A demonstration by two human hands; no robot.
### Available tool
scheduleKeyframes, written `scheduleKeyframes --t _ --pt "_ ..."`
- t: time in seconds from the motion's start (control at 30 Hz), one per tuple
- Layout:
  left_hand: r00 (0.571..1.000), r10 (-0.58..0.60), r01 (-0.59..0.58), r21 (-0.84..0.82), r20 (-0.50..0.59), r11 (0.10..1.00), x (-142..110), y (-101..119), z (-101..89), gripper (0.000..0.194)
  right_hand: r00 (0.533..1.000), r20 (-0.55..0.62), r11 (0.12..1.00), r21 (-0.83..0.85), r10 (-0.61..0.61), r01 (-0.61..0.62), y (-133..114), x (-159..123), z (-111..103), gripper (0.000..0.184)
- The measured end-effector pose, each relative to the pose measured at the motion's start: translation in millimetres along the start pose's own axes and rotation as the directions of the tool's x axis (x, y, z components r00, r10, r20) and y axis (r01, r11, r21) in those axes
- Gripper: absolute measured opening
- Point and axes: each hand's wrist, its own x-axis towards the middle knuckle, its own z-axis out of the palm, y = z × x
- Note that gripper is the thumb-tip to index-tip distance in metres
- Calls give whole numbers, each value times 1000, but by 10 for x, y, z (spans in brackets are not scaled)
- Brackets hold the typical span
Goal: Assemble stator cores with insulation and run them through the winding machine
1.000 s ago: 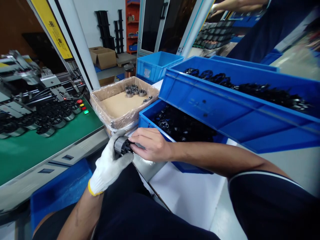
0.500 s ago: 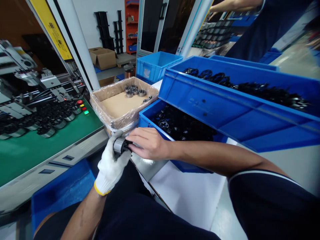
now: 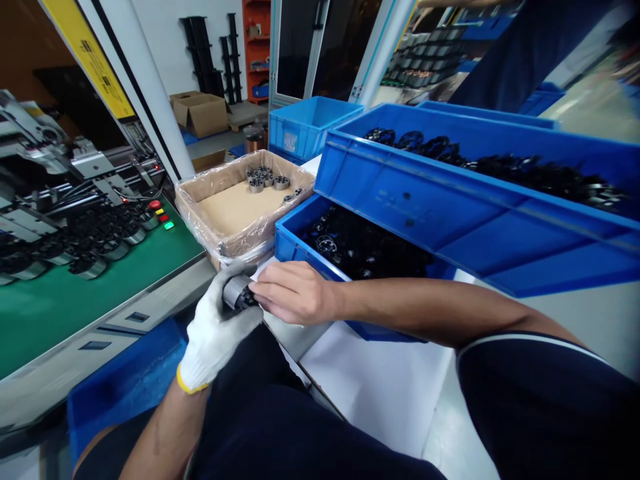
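My left hand (image 3: 215,327), in a white knit glove with a yellow cuff, is wrapped around a motor stator core (image 3: 236,291). The core has a ribbed grey metal side and a black plastic end piece (image 3: 246,299) facing right. My bare right hand (image 3: 297,291) presses its closed fingers on that black end. The fingertips hide part of it. Both hands are just in front of a plastic-lined carton (image 3: 193,212), in which several metal stator cores (image 3: 263,179) stand at the far side.
Right of the carton, a lower blue bin (image 3: 286,248) and an upper blue bin (image 3: 400,193) hold black plastic parts. Finished-looking cores (image 3: 90,265) line the green machine table (image 3: 145,267) at left. A light blue crate (image 3: 300,127) stands behind. Another person's arm and clothing (image 3: 525,60) show at upper right.
Both hands stay together on the stator core with small shifts of the fingers and a slight turn of the core. The view has moved a little; a machine arm at left lowered slightly.
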Motion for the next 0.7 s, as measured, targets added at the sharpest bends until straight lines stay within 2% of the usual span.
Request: scheduleKeyframes --t 0.2,0.3,0.43,0.5,0.6,0.67,0.7 --pt "981 167 -171 -37 -96 985 -33 -191 82 61 989 -24 984 111 145 -142 -34 45 -14 15" --pt "965 221 -225 -12 -142 974 -52 -300 107 61 987 -30 978 147 158 -152 -46 45 -14 15" --pt "954 255 -268 -72 -159 961 -68 -362 184 61 987 -42 974 170 158 -149 -50 25 -12 9" --pt "965 220 -241 -145 -143 960 -51 -364 206 61 983 -21 968 180 183 -176 -30 17 -14 10" --pt "995 80 -93 -290 -56 952 29 -330 152 59 970 36 953 177 242 -244 21 28 -40 9" --pt "996 47 -64 -253 -71 965 116 -295 86 58 968 48 956 152 247 -252 44 57 -81 6" --pt "990 65 -85 -162 -124 983 166 -282 63 57 971 40 962 134 237 -240 47 75 -108 9"
